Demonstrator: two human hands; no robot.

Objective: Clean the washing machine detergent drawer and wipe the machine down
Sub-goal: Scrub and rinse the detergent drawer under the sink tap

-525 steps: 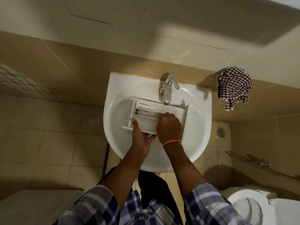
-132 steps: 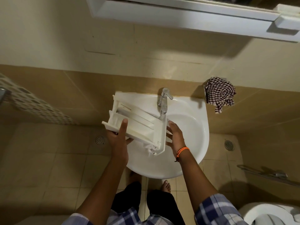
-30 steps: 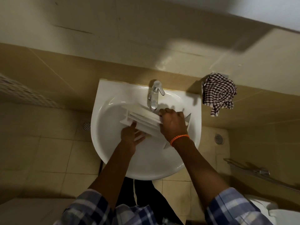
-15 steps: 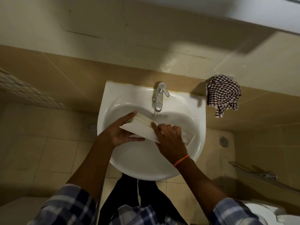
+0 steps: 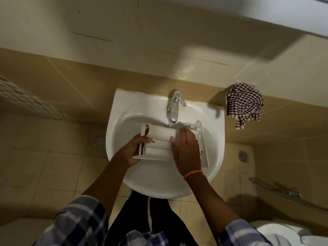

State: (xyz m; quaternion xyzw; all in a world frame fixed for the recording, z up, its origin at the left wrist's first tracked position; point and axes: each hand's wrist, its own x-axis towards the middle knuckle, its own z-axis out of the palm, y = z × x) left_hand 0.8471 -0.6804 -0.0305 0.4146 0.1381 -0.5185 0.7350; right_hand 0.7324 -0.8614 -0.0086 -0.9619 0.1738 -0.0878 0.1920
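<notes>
The white plastic detergent drawer lies upside down across the white wash basin, under the chrome tap, from which water runs onto it. My left hand grips the drawer's left end, thumb on top. My right hand, with an orange band at the wrist, lies flat on the drawer's underside with its fingers spread toward the tap.
A brown-and-white checked cloth hangs on the wall right of the basin. A toilet stands at the lower right, below a chrome rail. Floor drains sit on either side of the basin.
The drawer has been turned over so its smooth underside faces up. My left hand shifted to the drawer's left end, and my right hand slid along the top surface.
</notes>
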